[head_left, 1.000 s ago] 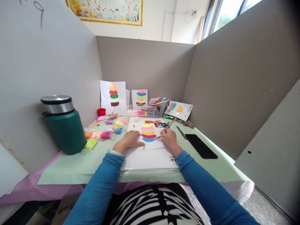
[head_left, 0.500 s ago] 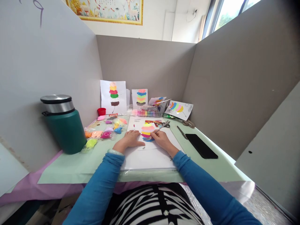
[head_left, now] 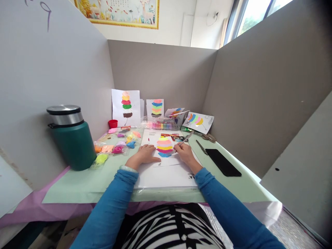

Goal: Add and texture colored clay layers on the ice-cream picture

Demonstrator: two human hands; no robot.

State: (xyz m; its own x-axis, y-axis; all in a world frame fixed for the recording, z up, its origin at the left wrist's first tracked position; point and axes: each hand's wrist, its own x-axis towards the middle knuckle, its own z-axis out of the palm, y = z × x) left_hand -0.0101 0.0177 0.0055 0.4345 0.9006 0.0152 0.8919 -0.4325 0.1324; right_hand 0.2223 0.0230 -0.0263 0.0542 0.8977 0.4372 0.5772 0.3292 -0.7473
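A small white sheet [head_left: 158,164] bears stacked bands of coloured clay [head_left: 165,147], running from yellow at the top to blue at the bottom. My left hand [head_left: 144,154] lies flat on the paper at the left of the bands, fingers stretched out. At their right, my right hand [head_left: 185,154] is closed around a silver fork [head_left: 187,137], its handle slanting up and away. The tines are close to the lower bands; whether they touch the clay I cannot tell. Larger white paper [head_left: 166,178] lies under the small sheet.
Bagged clay lumps [head_left: 107,148] and a green flask [head_left: 72,138] stand left. Behind are a red cup [head_left: 112,123], a clear clay box [head_left: 160,123] and propped pictures [head_left: 127,107]. A black phone [head_left: 223,162] and a knife-like tool [head_left: 201,147] lie right, between grey partitions [head_left: 160,69].
My right hand has moved to the right with the fork, off the lower bands, uncovering more of the blue and magenta clay. My left hand stays in place.
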